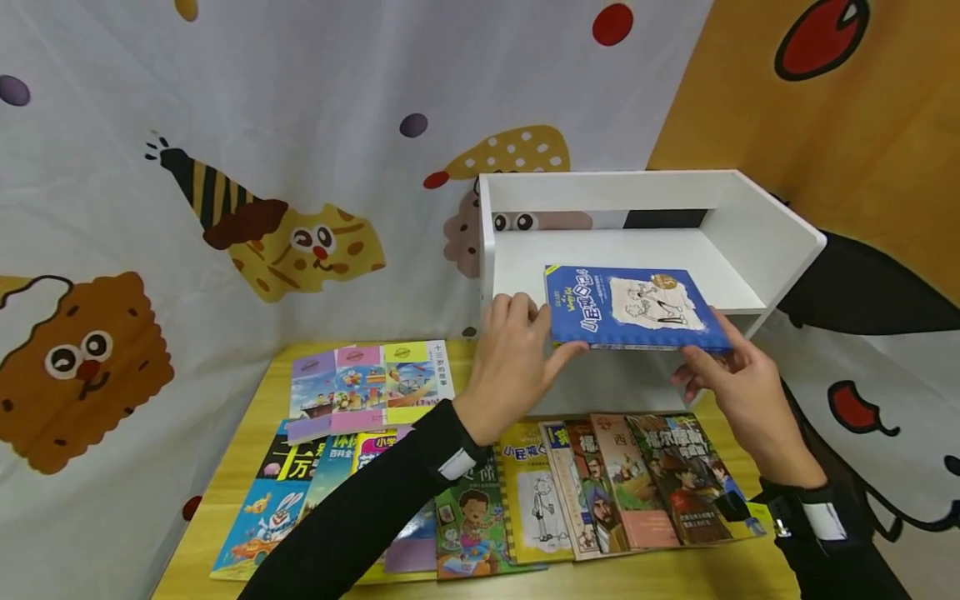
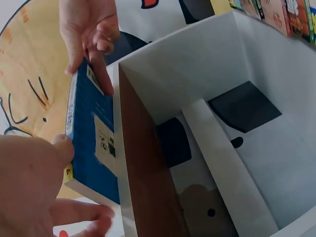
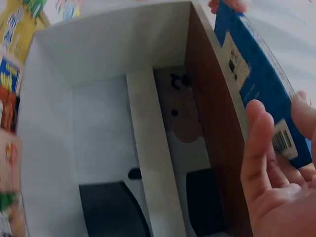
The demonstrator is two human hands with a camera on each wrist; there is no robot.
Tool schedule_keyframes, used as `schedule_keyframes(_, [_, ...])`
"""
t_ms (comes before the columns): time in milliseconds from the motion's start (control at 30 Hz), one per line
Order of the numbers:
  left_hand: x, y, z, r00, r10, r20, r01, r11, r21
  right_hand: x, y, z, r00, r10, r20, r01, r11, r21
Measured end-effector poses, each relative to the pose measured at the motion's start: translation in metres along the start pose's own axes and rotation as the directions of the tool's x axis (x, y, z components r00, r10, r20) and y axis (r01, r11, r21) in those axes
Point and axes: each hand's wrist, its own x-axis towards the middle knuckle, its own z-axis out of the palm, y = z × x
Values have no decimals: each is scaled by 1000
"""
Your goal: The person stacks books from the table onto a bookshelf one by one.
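Note:
A blue paperback book [image 1: 592,302] with a cartoon sketch on its cover lies face up at the front of the white shelf's upper board [image 1: 517,254]. My left hand [image 1: 510,362] holds its left end, thumb at the near long edge. At the other end, my right hand [image 1: 750,400] grips the near right corner, with the thumb at the edge and fingers underneath. From below, the left wrist view shows the back of the book [image 2: 91,123] beside the board's front edge. A barcode [image 3: 283,139] on that back cover appears in the right wrist view.
Below, several books overlap in a row on the yellow wooden table [image 1: 187,550], including a yellow cartoon book [image 1: 536,500] and a brown one [image 1: 678,483]. Three thin pastel books [image 1: 360,387] lie farther left. A printed cloth [image 1: 315,100] hangs behind the shelf.

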Motion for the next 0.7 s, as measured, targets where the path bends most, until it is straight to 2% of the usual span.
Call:
schedule_keyframes(67, [2,-1,0,1000,1,16,-1,1000,-3,3,-2,-4,1000,22,-3,-22,991,-135])
schedule_keyframes(100, [4,-2,-1,1000,2,28,-1,1000,-20,4,-3,-6,1000,22,-22,-27,973,-231])
schedule_keyframes(133, [5,-2,-1,999,4,42,-2,999,-37,6,-3,-7,999,13,-46,-27,942,-333])
schedule_keyframes(167, [5,-3,-1,998,7,55,-5,999,-54,7,-4,-8,997,-15,-69,-16,898,-439])
schedule_keyframes(267, [8,-5,0,998,23,66,-17,997,-82,12,-7,-7,979,-154,-136,15,714,-700])
schedule_keyframes(333, [10,-6,1,998,30,56,-26,996,-84,16,-8,-6,957,-258,-133,54,609,-792])
schedule_keyframes(367, [11,-6,3,998,32,50,-28,996,-85,18,-9,-5,948,-296,-119,73,565,-822])
schedule_keyframes(400, [13,-5,4,999,31,43,-28,996,-87,20,-9,-5,941,-322,-103,91,536,-839])
schedule_keyframes(467, [16,-5,6,999,21,29,-18,995,-93,25,-9,-3,934,-350,-72,120,497,-860])
schedule_keyframes(533, [19,-4,8,1000,5,21,-3,995,-96,31,-9,-3,934,-355,-50,135,477,-868])
schedule_keyframes(700, [28,-3,14,1000,-26,-12,25,996,-85,44,-11,-2,950,-312,-30,133,488,-863])
